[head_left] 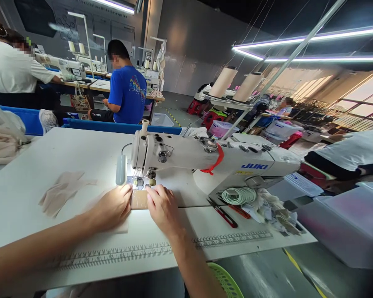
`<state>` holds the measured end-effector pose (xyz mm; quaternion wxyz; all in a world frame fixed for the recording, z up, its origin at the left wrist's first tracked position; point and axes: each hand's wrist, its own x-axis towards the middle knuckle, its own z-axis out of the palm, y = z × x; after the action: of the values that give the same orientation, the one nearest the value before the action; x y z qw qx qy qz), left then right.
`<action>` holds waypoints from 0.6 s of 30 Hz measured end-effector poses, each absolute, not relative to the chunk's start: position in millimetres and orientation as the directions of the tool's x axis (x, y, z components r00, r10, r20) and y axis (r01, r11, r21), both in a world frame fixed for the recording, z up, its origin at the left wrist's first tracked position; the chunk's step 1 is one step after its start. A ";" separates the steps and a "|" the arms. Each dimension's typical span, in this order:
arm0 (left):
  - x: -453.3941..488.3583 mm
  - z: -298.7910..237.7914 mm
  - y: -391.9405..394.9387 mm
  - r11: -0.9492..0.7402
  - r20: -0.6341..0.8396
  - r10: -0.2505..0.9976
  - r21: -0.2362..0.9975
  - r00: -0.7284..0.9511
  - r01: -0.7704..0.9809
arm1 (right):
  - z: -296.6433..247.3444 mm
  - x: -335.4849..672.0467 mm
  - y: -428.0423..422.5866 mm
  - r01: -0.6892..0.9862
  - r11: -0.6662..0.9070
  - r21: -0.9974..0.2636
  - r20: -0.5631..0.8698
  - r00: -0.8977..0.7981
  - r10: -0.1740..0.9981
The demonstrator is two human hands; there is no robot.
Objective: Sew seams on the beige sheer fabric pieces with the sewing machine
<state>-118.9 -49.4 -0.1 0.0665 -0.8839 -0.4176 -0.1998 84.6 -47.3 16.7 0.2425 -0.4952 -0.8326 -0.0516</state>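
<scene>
A white JUKI sewing machine (pixel 224 161) stands on the white table (pixel 65 153), its lamp lighting the needle area. A small beige fabric piece (pixel 139 199) lies flat under the presser foot. My left hand (pixel 112 207) rests on the fabric's left side, fingers laid flat on it. My right hand (pixel 161 207) presses on its right side, fingers pointing toward the needle. Both hands lie flat on the cloth and grip nothing.
Beige cut pieces (pixel 60 192) lie to the left. Red-handled snips (pixel 224 213), a cord coil (pixel 238 195) and scraps sit right of the machine. A ruler strip (pixel 136 250) runs along the front edge. A green basket (pixel 226 281) is below. Other people work at benches behind.
</scene>
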 end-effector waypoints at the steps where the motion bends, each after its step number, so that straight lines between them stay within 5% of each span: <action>1: -118.5 -0.1 -48.7 -0.642 0.405 0.714 0.052 0.571 0.765 | 16.8 84.2 -47.6 0.850 0.504 -0.152 0.454 -0.393 0.800; 12: -117.7 -0.8 -44.6 -0.664 0.410 0.702 0.081 0.582 0.744 | 14.3 80.1 -50.8 0.855 0.496 -0.151 0.408 -0.403 0.819; 18: -120.8 0.2 -43.5 -0.683 0.478 0.683 0.149 0.553 0.715 | 17.4 73.9 -31.3 0.857 0.414 -0.307 0.363 -0.296 0.883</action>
<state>-120.8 -43.5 0.2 0.0312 -0.8806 -0.3967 -0.2571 73.9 -31.3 17.4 0.2437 -0.5408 -0.8046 0.0268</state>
